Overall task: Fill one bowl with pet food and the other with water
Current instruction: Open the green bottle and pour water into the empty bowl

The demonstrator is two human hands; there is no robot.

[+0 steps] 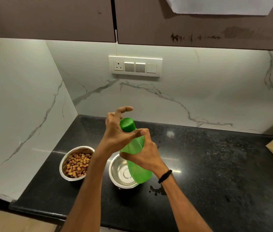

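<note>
**A:** Head view, starting at the left: where does the job stand?

**B:** The left bowl (62, 166) on the black table (216, 164) holds brown and orange kibble (77, 163), so the food half looks done. Water is the step in hand.

**A:** And the hands?

**B:** The left hand (115, 133) sits against the green cap (127, 124), its fingers loosely spread and lifted rather than wrapped round it. The right hand (146, 156) has its fingers curled round the green bottle (135, 146), which is tilted above the second bowl (120, 171).

**A:** How should it go?

**B:** The cap is on, so I'd close the left fingers round it and twist while the right hand steadies the body. Squeeze lightly, because soft plastic could spurt. Then tip slowly, mouth over the bowl's middle. A dark wet patch (157, 190) lies on the table just right of that bowl, so spills seem easy.

**A:** What's inside?

**B:** The second bowl shows bare steel, and I can't make out any water in it. The bottle is translucent, but its level isn't readable.
</note>
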